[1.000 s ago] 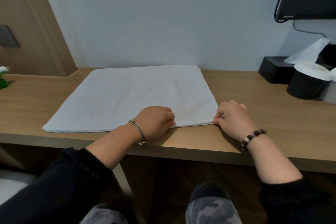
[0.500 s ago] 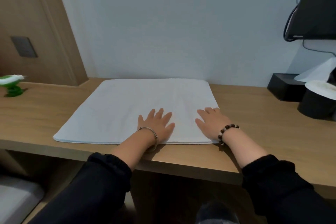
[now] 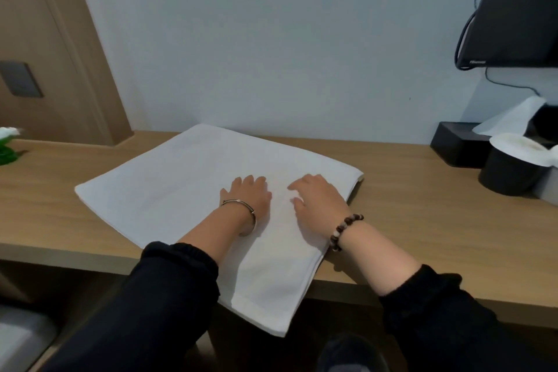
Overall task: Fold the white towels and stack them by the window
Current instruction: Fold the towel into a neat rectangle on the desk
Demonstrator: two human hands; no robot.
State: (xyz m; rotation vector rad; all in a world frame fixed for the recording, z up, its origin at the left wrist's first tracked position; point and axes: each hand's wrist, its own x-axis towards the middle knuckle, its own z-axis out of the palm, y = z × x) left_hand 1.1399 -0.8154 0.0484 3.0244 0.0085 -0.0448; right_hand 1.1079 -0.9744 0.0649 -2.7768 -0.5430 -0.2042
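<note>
Head view cuts off the black screen [image 3: 519,9] at the top right and the green plant [image 3: 7,146] at the left edge. One white towel [image 3: 187,187], folded, lies askew on the wooden desk [image 3: 422,220], its near corner hanging over the front edge. Two hands rest on it, palms down: left hand [image 3: 249,195] flat with fingers spread, right hand [image 3: 320,198] open, fingers slightly curled. Two black containers [image 3: 510,172] sit far right.

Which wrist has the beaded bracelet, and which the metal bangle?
The beaded bracelet is on the right hand wrist; the plain metal bangle is on the left hand wrist.
</note>
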